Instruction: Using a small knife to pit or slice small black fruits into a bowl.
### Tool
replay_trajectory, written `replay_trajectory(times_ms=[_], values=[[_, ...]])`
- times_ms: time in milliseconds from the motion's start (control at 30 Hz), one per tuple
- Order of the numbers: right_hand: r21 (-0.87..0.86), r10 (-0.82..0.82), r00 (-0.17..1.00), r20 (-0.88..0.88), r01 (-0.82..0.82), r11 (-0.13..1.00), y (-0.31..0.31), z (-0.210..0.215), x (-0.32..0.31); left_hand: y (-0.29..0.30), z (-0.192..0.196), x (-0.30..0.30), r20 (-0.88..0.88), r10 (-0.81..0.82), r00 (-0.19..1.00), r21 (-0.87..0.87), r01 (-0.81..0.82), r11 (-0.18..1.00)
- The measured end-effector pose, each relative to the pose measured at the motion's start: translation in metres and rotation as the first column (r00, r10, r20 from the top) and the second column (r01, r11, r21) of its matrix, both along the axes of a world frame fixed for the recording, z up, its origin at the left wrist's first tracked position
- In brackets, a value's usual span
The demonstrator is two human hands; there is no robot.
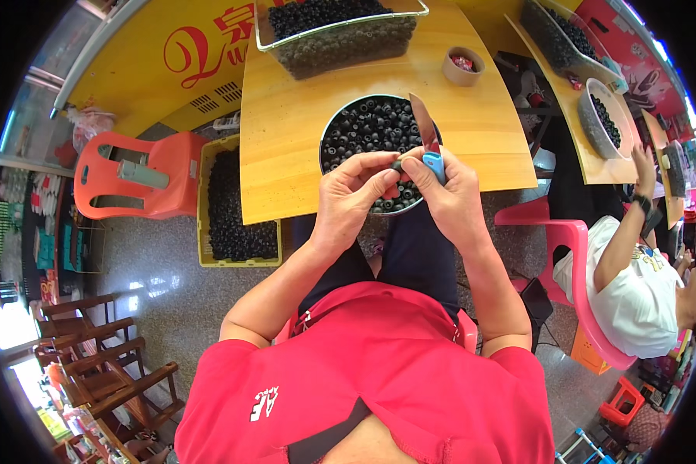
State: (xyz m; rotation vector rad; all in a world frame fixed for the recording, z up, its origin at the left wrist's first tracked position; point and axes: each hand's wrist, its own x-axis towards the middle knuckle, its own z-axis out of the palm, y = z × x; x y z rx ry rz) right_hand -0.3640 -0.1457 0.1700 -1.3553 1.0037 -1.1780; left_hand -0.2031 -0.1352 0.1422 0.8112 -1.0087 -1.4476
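My left hand (349, 197) pinches a small dark round fruit (396, 165) between thumb and fingertips. My right hand (450, 193) grips a knife with a blue handle (434, 164), its blade (422, 124) pointing up and away. Both hands meet over the near rim of a round metal bowl (326, 139) full of the same dark fruits, which stands on a wooden table (286, 124).
A clear tub of dark fruits (340, 35) and a tape roll (463, 66) sit farther back on the table. A yellow crate of fruits (232, 209) and an orange plastic chair (135, 176) stand at left. Another person (634, 286) sits on a pink chair at right, beside a second table.
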Motion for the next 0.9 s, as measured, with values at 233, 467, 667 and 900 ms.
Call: replay_trajectory(times_ms=[233, 467, 667, 900], values=[[-0.360, -0.160, 0.937, -0.311, 0.040, 0.932, 0.003, 0.006, 0.000, -0.001, -0.002, 0.004, 0.006, 0.022, 1.000, 0.003, -0.022, 1.000], [-0.531, -0.278, 0.791, -0.544, -0.068, 0.845, 0.005, 0.001, -0.004, -0.002, 0.001, 0.004, 0.039, 0.012, 0.999, -0.032, -0.011, 0.999], [-0.565, -0.311, 0.761, -0.569, -0.088, 0.820, 0.004, 0.002, -0.006, -0.003, -0.001, 0.005, 0.030, -0.008, 1.000, -0.027, 0.008, 1.000], [-0.532, -0.307, 0.699, -0.645, -0.123, 0.838, -0.004, -0.004, -0.011, 0.001, 0.013, 0.009, 0.009, -0.106, 0.994, -0.179, 0.106, 0.978]])
